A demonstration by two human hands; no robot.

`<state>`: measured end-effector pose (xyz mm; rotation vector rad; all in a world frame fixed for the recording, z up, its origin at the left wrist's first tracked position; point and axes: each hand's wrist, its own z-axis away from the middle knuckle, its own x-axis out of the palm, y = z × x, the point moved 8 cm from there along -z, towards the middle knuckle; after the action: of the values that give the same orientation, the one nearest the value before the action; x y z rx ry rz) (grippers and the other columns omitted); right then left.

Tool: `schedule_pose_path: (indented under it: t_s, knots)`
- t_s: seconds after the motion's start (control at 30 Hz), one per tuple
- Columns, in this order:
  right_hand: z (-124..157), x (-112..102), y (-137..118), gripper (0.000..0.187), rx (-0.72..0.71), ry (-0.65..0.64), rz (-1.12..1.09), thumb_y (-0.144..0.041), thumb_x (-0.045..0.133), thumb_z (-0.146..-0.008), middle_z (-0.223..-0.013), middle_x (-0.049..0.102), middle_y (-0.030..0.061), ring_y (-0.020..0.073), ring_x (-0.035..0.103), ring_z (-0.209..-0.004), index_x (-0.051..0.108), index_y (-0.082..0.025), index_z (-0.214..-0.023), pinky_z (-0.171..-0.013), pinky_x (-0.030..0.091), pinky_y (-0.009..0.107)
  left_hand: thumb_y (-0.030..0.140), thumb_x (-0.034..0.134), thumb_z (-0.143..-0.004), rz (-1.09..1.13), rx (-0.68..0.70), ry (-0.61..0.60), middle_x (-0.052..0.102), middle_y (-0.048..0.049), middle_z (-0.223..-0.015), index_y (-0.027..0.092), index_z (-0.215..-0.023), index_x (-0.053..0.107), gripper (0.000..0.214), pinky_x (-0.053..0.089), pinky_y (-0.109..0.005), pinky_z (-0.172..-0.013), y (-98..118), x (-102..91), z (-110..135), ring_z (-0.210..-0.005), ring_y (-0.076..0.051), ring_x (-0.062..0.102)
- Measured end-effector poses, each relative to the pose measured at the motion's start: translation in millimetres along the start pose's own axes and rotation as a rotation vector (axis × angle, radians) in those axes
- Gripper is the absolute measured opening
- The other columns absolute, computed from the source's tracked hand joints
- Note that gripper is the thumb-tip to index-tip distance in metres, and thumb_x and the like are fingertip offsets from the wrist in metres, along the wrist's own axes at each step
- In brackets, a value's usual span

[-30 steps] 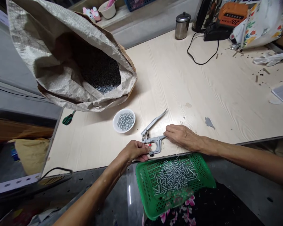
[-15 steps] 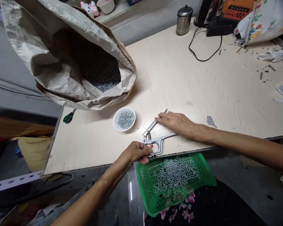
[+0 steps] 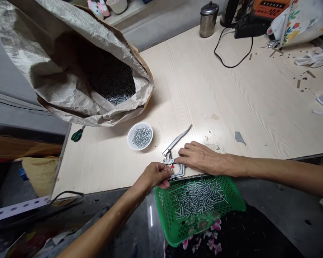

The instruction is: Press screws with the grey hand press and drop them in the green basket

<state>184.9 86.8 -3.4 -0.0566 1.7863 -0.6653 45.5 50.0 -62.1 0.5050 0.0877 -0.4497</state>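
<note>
A pair of silver snap-fastener pliers [image 3: 174, 142] lies near the table's front edge, its upper handle raised and untouched, with a spring and a red part near the jaws. My left hand [image 3: 156, 174] pinches at the jaws; the small piece in its fingertips is too hidden to name. My right hand [image 3: 197, 157] rests over the lower handle, fingers bent around the pliers' frame and covering part of it. Below the edge, a green basket [image 3: 165, 218] holds many small ridged metal pieces [image 3: 200, 199]. A white bowl [image 3: 129, 138] of similar pieces stands behind my left hand.
A large woven sack [image 3: 97, 120] with dark metal pieces inside leans open on the left of the table [image 3: 183, 82]. Green-handled scissors [image 3: 76, 134] lie at the left edge. At the back are a metal canister [image 3: 208, 21], a black cable [image 3: 218, 53] and an orange-and-black tool [image 3: 266, 10].
My right hand has let go of the upper handle and moved down onto the lower handle and frame. My left hand stays at the jaws.
</note>
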Motion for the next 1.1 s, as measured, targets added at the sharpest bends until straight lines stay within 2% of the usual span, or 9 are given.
schedule_pose_path:
  t_s: [0.07, 0.17, 0.27, 0.37, 0.47, 0.73, 0.9, 1.03, 1.1]
  knots:
    - [3.4, 6.7, 3.6, 0.022, 0.028, -0.012, -0.035, -0.009, 0.046, -0.088, -0.095, 0.056, 0.0070, 0.0193, 0.044, -0.084, 0.057, -0.017, -0.106, -0.073, 0.037, 0.032, 0.037, 0.077, -0.062, -0.018, 0.017, 0.019, 0.060, -0.0008, -0.045, 0.015, -0.057, 0.057, 0.030, 0.046, -0.022, -0.045, 1.6, -0.5, 0.7, -0.043, -0.013, 0.057]
    - [-1.7, 7.2, 21.1, 0.016, 0.055, 0.015, -0.092, -0.016, 0.043, -0.094, -0.097, 0.056, 0.0068, 0.0181, 0.045, -0.085, 0.057, -0.017, -0.101, -0.073, 0.038, 0.030, 0.036, 0.077, -0.061, -0.018, -0.019, 0.018, 0.060, -0.0016, -0.045, 0.015, -0.057, 0.058, 0.028, 0.046, -0.022, -0.045, 2.3, 0.4, 1.2, -0.042, -0.013, 0.057]
    - [-12.0, -2.9, 52.5, 0.020, 0.184, 0.105, 0.074, -0.018, 0.044, -0.094, -0.107, 0.057, 0.0083, 0.0197, 0.044, -0.088, 0.056, -0.017, -0.111, -0.073, 0.035, 0.031, 0.033, 0.076, -0.063, -0.032, -0.073, 0.006, 0.059, -0.0009, -0.044, 0.015, -0.060, 0.060, 0.025, 0.046, -0.021, -0.045, 2.6, 1.2, 1.6, -0.040, -0.011, 0.055]
    - [-25.0, -1.6, 67.4, 0.016, 0.178, 0.059, 0.252, -0.019, 0.049, -0.092, -0.096, 0.060, 0.0065, 0.0215, 0.042, -0.087, 0.060, -0.020, -0.105, -0.071, 0.030, 0.033, 0.034, 0.075, -0.065, -0.048, -0.067, 0.008, 0.059, 0.0000, -0.044, 0.015, -0.060, 0.059, 0.025, 0.047, -0.021, -0.047, 4.2, 0.7, 1.7, -0.041, -0.010, 0.055]
    - [-37.9, 0.9, 73.5, 0.019, 0.139, 0.023, 0.345, -0.015, 0.043, -0.095, -0.086, 0.060, 0.0058, 0.0212, 0.041, -0.088, 0.062, -0.018, -0.092, -0.074, 0.028, 0.035, 0.037, 0.076, -0.063, -0.043, -0.058, 0.000, 0.060, 0.0004, -0.046, 0.015, -0.059, 0.058, 0.029, 0.047, -0.021, -0.048, 2.7, 1.0, 1.3, -0.043, -0.010, 0.056]
    - [-67.8, -1.0, 82.4, 0.019, 0.045, -0.037, 0.315, -0.031, 0.050, -0.094, -0.090, 0.059, 0.0064, 0.0208, 0.041, -0.087, 0.061, -0.017, -0.088, -0.069, 0.029, 0.033, 0.038, 0.076, -0.063, -0.067, -0.082, 0.054, 0.059, 0.0017, -0.045, 0.014, -0.060, 0.057, 0.030, 0.045, -0.022, -0.050, -0.5, -1.6, 3.4, -0.043, -0.011, 0.055]
    - [-51.7, -14.7, 62.3, 0.021, 0.067, 0.048, 0.294, -0.027, 0.045, -0.095, -0.098, 0.058, 0.0096, 0.0209, 0.042, -0.088, 0.062, -0.016, -0.091, -0.069, 0.033, 0.033, 0.037, 0.073, -0.067, -0.029, -0.067, 0.075, 0.057, 0.0034, -0.044, 0.015, -0.062, 0.057, 0.028, 0.045, -0.021, -0.048, 0.6, -0.3, 7.3, -0.041, -0.010, 0.054]
    - [-21.9, -16.2, 14.7, 0.027, -0.069, 0.035, 0.069, -0.030, 0.039, -0.098, -0.091, 0.057, 0.0053, 0.0180, 0.043, -0.084, 0.062, -0.018, -0.094, -0.073, 0.035, 0.032, 0.038, 0.075, -0.065, 0.026, -0.056, 0.033, 0.058, 0.0022, -0.045, 0.015, -0.063, 0.058, 0.029, 0.045, -0.021, -0.046, -6.0, 0.4, 3.6, -0.042, -0.010, 0.054]
    - [-12.1, -8.9, -3.9, 0.028, -0.109, 0.016, 0.002, -0.039, 0.049, -0.094, -0.095, 0.056, 0.0060, 0.0190, 0.043, -0.086, 0.060, -0.017, -0.107, -0.074, 0.035, 0.032, 0.038, 0.076, -0.064, 0.061, -0.023, -0.007, 0.058, 0.0014, -0.046, 0.015, -0.063, 0.060, 0.029, 0.045, -0.020, -0.046, -7.9, 1.2, 0.7, -0.042, -0.010, 0.054]
